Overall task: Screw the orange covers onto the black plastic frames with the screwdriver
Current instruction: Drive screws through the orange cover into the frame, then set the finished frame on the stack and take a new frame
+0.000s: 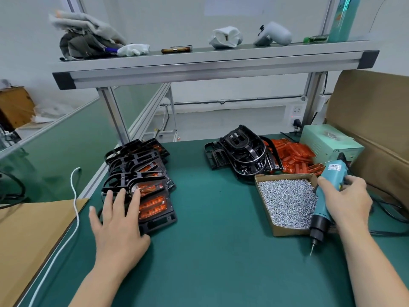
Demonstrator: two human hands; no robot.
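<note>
Flat on the lower left of the frame, the left hand [115,220] lies with straight, spread fingers on the nearest assembled frame [157,218], whose orange covers [152,207] are already seated. That frame tops a slumped stack of finished frames [137,160] near the table's left edge; a careless push could, I judge, send the stack sliding. Right of centre, at the back of the green mat [217,240], sits a heap of bare black frames [241,156], with loose orange covers [294,158] just behind it. Next comes the open box of screws [287,202]. At the far right the right hand [349,202] wraps round the teal screwdriver [322,209], bit pointing down just past the box's near corner. A swing of the tool or its trailing cable could clip the box and scatter screws.
</note>
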